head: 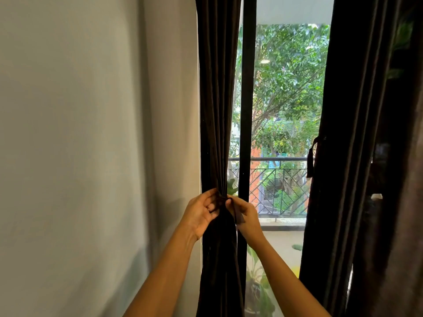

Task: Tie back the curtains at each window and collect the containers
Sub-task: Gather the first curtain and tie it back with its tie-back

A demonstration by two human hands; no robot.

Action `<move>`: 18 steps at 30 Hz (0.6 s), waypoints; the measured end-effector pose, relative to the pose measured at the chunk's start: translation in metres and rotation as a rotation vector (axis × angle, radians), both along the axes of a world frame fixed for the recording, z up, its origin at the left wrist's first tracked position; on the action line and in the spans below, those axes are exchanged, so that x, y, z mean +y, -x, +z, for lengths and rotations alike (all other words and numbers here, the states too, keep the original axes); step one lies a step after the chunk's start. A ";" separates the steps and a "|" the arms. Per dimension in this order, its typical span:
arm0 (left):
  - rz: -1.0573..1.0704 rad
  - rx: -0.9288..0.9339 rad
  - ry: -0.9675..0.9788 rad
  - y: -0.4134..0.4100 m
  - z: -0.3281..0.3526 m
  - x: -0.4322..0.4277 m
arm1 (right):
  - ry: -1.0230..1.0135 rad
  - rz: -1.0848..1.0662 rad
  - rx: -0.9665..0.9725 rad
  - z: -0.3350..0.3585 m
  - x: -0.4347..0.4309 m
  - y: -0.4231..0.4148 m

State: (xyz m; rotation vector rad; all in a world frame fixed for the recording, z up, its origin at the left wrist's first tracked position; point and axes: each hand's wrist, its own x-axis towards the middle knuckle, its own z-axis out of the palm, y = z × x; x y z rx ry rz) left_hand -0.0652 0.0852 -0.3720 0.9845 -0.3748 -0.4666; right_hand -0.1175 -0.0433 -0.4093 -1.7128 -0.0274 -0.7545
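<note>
Left curtain [217, 110]: dark brown, heavy, falling in long upright folds; it hangs at the left of the window, just beside the pale wall [91, 133], and is drawn in to a narrow waist at mid height.
Left hand [201, 213]: wrapped round the gathered waist from the left, fingers curled on the cloth; a ring [208, 209] shows on one finger.
Right hand [246, 216]: at the right of the same gather, thumb and fingers pinching a dark strip [235, 217] that hangs down from the grip; whether it is a tie band or a fold of the curtain cannot be told.
Right curtain [338, 133]: same dark cloth, at the right of the window, cinched by a tasselled tieback [311, 156].
Window frame [248, 88]: black upright bar between the curtains.
Far side: balcony railing [279, 179] and green trees.
</note>
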 end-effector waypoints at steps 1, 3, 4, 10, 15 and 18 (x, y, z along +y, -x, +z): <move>0.035 0.010 -0.010 0.001 -0.004 -0.003 | -0.089 -0.017 0.004 -0.001 0.004 0.001; 0.121 0.053 -0.032 0.003 -0.010 -0.009 | -0.248 -0.054 0.078 -0.005 0.012 -0.002; 0.165 0.096 -0.024 0.004 -0.013 -0.013 | -0.286 -0.066 0.114 -0.006 0.014 -0.003; 0.342 0.334 0.015 0.020 -0.017 -0.028 | -0.378 -0.036 0.077 -0.006 0.029 -0.003; 0.428 0.338 0.023 0.028 -0.013 -0.032 | -0.338 -0.050 0.067 -0.008 0.034 -0.004; 0.405 0.330 -0.007 0.031 -0.016 -0.032 | -0.362 -0.085 0.052 -0.011 0.034 -0.008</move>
